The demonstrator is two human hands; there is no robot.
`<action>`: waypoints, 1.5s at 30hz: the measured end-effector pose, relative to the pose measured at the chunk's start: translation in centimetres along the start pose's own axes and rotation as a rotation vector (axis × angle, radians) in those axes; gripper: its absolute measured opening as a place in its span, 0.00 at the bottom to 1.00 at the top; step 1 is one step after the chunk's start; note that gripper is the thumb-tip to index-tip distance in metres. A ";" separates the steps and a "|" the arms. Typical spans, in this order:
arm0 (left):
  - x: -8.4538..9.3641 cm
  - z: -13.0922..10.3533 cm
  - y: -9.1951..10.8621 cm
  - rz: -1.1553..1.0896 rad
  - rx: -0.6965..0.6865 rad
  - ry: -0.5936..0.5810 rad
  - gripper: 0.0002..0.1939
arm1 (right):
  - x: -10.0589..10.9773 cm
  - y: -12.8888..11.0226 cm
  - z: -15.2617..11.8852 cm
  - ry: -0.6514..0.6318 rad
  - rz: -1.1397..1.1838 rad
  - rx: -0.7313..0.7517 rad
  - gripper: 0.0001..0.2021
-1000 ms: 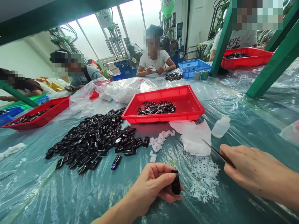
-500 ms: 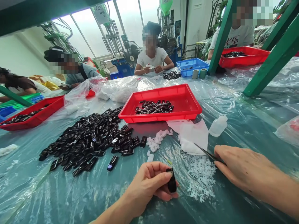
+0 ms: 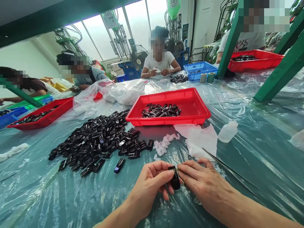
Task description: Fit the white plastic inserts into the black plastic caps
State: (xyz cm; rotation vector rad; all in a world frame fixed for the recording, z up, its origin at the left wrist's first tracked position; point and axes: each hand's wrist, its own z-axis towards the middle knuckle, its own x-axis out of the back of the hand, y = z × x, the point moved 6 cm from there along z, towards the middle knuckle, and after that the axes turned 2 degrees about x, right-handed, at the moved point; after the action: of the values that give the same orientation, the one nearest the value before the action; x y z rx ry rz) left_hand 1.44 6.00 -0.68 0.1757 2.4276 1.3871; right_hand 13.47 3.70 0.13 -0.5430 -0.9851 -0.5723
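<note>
My left hand (image 3: 152, 182) grips a glossy black oblong piece (image 3: 175, 182) between thumb and fingers, held upright over the table. From the right, my right hand (image 3: 201, 180) meets its upper edge with the fingertips pressed together; any small item between them is hidden. Thin metal tweezers (image 3: 234, 173) lie beyond my right hand, their tips over a white cloth (image 3: 201, 141). A single black piece (image 3: 119, 165) rests left of my hands, near a big heap of similar pieces (image 3: 95, 139). Small white pieces (image 3: 163, 145) lie in a pile beside the heap.
Behind the heap stands a red tray (image 3: 168, 122) partly filled with black pieces. A translucent bottle (image 3: 228, 131) is right of the cloth. Several people sit around the plastic-covered table, with more trays. Green posts (image 3: 280, 72) rise at the right.
My right hand has let go of the tweezers and moved left to the black piece. My left hand still holds that piece. The view has shifted slightly.
</note>
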 end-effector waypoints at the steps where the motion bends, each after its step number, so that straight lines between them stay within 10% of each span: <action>1: 0.0 0.0 0.0 -0.003 0.003 -0.006 0.10 | 0.1 0.1 0.0 0.015 0.007 -0.004 0.15; 14: -0.5 0.0 -0.3 0.037 0.002 -0.086 0.14 | -0.3 0.6 -0.4 0.008 0.088 -0.152 0.13; 26: -0.8 0.0 -1.0 0.055 0.074 -0.182 0.13 | 4.0 2.1 0.2 0.010 0.473 -0.284 0.09; 45: -1.2 -0.3 -1.4 0.151 0.150 -0.274 0.14 | 4.7 1.0 -0.6 -0.130 0.573 -0.181 0.11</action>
State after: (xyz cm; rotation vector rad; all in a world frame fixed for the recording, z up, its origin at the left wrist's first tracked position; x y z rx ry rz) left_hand 2.58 4.74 -1.45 0.5580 2.3240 1.1512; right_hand 16.48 3.09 3.82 -0.9908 -0.8500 -0.1119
